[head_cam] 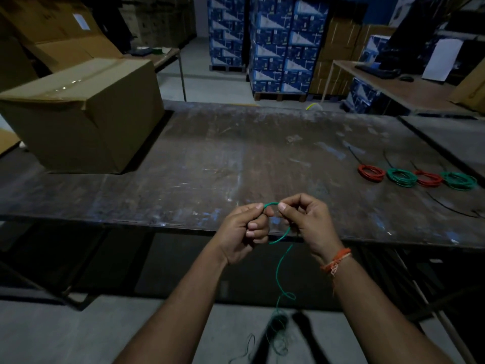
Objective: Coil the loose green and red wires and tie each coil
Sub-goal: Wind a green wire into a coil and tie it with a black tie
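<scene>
Head view: left hand (242,228) and right hand (305,222) both pinching green wire (282,236) in closed grip, above near desk (210,164) edge; remaining wire hanging down to floor.

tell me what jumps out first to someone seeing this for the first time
First come the two hands at the near edge of the table: the left hand and the right hand pinch a short arc of green wire between them, and the rest of it trails down to a loose tangle on the floor. Next, four finished coils lie in a row on the right of the table, alternating red and green, starting with a red coil.
</scene>
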A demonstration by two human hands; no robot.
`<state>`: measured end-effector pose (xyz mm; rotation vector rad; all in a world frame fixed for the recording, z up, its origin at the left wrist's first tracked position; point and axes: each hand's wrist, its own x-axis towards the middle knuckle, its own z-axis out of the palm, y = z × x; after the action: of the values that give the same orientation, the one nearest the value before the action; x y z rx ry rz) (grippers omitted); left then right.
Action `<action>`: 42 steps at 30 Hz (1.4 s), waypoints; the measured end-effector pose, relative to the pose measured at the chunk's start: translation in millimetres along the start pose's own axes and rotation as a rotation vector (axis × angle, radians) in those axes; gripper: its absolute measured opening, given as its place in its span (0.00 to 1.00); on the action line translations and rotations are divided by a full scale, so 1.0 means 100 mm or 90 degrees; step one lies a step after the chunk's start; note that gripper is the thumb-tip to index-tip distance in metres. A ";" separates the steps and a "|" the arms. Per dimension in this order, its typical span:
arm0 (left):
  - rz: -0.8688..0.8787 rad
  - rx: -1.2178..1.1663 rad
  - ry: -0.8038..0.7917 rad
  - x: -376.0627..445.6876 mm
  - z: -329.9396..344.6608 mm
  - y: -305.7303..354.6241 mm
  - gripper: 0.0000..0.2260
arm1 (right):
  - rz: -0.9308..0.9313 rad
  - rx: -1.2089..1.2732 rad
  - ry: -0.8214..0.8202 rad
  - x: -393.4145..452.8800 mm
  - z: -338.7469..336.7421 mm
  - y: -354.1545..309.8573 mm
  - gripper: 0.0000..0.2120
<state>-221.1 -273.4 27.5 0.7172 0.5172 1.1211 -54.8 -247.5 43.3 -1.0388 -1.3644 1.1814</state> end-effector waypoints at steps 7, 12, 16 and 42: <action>0.038 -0.024 0.068 0.12 0.26 -0.28 0.12 | 0.021 0.016 0.018 -0.04 -0.26 0.10 0.03; 0.063 -0.085 0.122 0.32 0.53 -0.49 0.11 | 0.047 0.009 -0.051 -0.01 -0.62 0.20 0.06; 0.068 -0.222 0.115 0.53 0.73 -0.59 0.15 | 0.084 0.027 -0.124 0.01 -1.05 0.33 0.09; 0.210 -0.279 0.240 1.04 0.85 -0.66 0.03 | -0.328 -0.411 -0.026 0.13 -2.38 0.65 0.04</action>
<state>-83.5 -215.1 33.4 0.2067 0.4531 1.6309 179.3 -196.4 -16.5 -0.9973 -1.9604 0.3804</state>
